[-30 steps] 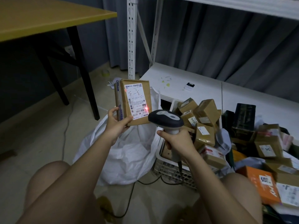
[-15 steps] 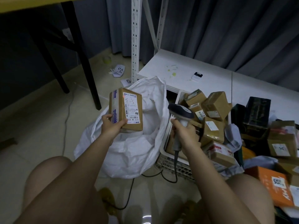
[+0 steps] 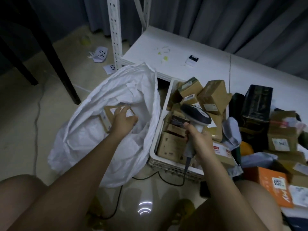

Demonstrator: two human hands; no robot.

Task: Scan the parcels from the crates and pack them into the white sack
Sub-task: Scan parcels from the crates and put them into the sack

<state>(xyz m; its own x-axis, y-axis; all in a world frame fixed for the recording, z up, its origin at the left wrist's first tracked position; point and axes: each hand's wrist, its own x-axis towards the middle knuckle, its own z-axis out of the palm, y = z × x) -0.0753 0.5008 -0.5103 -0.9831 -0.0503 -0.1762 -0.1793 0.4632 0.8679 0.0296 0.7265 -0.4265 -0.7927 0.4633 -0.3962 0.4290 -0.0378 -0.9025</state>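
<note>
We note the left hand (image 3: 124,120) inside the mouth of the white sack (image 3: 93,130), fingers (image 3: 120,110) spread and loose over a brown parcel (image 3: 108,117). The parcel lies just beyond and under the fingertips, label up, long axis running away and to the left; whether they touch it we cannot tell. The right hand (image 3: 198,140) is wrapped round the scanner (image 3: 195,116) handle above the white crate (image 3: 166,127). We judge the next parcel lies nearer the right hand, but that one is occupied.
</note>
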